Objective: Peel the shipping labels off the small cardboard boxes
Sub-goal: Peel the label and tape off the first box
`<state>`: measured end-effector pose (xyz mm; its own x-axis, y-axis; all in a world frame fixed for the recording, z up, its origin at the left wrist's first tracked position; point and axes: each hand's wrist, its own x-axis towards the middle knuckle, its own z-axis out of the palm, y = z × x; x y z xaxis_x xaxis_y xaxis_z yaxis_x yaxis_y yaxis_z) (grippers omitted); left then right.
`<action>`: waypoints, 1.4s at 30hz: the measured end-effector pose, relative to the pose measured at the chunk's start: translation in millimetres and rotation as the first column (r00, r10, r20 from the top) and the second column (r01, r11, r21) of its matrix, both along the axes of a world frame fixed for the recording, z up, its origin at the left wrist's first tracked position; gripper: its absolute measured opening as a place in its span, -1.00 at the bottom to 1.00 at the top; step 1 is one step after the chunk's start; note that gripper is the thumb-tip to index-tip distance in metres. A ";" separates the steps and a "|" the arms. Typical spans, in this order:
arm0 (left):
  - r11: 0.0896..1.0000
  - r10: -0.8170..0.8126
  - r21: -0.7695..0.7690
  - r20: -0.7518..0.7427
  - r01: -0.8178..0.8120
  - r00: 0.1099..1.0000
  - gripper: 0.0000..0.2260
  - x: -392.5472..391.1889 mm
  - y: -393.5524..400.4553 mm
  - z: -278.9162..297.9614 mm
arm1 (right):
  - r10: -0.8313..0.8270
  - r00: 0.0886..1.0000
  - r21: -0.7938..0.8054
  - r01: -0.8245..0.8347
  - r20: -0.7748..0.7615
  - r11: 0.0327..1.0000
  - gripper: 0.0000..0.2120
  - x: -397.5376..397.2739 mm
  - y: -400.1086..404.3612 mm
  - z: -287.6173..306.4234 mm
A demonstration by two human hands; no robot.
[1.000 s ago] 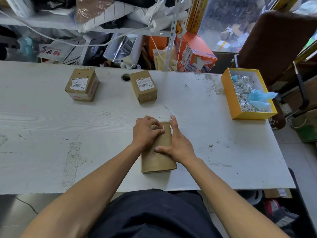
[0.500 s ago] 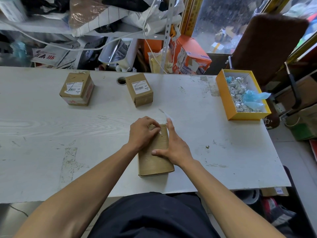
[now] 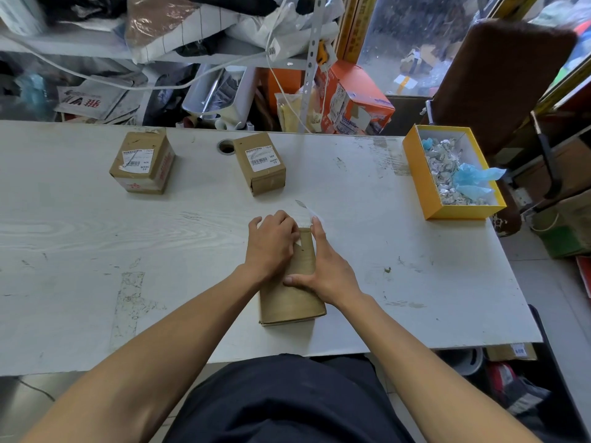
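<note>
A small cardboard box [image 3: 289, 297] lies near the table's front edge, between both hands. My left hand [image 3: 271, 244] rests curled on its far left top, fingers pinching at a white label scrap [image 3: 300, 243]. My right hand [image 3: 323, 270] presses the box's right side, thumb across the top, index finger stretched forward. A thin peeled strip [image 3: 308, 210] sticks up just beyond that fingertip. Two more boxes stand at the back, each with a white shipping label on top: one at the left [image 3: 142, 164], one in the middle [image 3: 259, 163].
A yellow tray [image 3: 415, 174] holding crumpled label scraps and blue plastic sits at the right rear of the white table [image 3: 96, 238]. A cable hole [image 3: 226, 146] lies beside the middle box. Cluttered shelves stand behind; a brown chair [image 3: 499, 75] is at the right.
The camera view shifted slightly. My left fingers have worked further across the box top, and a white label corner now shows beside them. My right hand keeps its hold.
</note>
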<state>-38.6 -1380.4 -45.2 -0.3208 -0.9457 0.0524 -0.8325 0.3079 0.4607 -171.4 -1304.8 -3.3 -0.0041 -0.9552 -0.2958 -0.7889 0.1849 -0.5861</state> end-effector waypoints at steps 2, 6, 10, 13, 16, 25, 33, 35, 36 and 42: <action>1.000 -0.001 0.003 0.023 0.001 1.000 -0.85 -1.2 0.4 -1.6 | 0.004 1.000 -0.002 -0.004 -0.003 1.000 0.24 -0.1 0.0 -0.4; 1.000 -0.009 0.011 -0.014 0.009 1.000 -0.86 0.8 -0.2 1.5 | 0.004 1.000 -0.012 -0.004 0.011 1.000 0.24 -0.3 0.9 -0.2; 0.974 0.051 0.227 -0.283 0.015 0.958 -0.96 13.3 -6.3 8.2 | -0.003 1.000 -0.007 0.003 0.029 1.000 0.23 -1.4 1.4 -0.6; 0.936 0.066 0.338 -0.446 0.100 0.893 -0.97 23.5 -15.9 7.5 | -0.001 0.999 -0.021 0.002 0.033 1.000 0.23 -1.9 1.7 -0.8; 0.904 0.060 0.399 -0.479 0.156 0.876 -0.92 27.0 -25.6 9.3 | -0.020 0.998 -0.015 0.021 0.051 1.000 0.24 -2.1 0.4 -4.2; 0.912 0.071 0.379 -0.520 0.156 0.851 -0.91 27.8 -24.8 3.0 | -0.167 0.902 0.118 0.130 0.398 0.984 0.30 -4.2 0.9 -25.2; 0.968 -0.010 0.224 -0.412 0.112 0.911 -0.90 21.7 -21.1 -0.2 | -0.145 0.911 0.107 0.111 0.387 0.988 0.26 -5.0 -1.8 -24.4; 0.968 -0.043 0.206 -0.422 0.142 0.906 -0.90 23.4 -21.5 -2.1 | -0.142 0.911 0.110 0.108 0.387 0.988 0.26 -5.8 -2.3 -25.1; 0.967 -0.061 0.200 -0.428 0.160 0.902 -0.91 24.9 -22.1 -2.5 | -0.140 0.911 0.108 0.106 0.389 0.988 0.26 -5.9 -2.6 -25.1; 0.883 -0.057 0.360 -0.555 0.301 0.830 -0.87 37.7 -30.9 -6.6 | -0.141 0.905 0.123 0.099 0.402 0.987 0.27 -7.1 -3.6 -26.9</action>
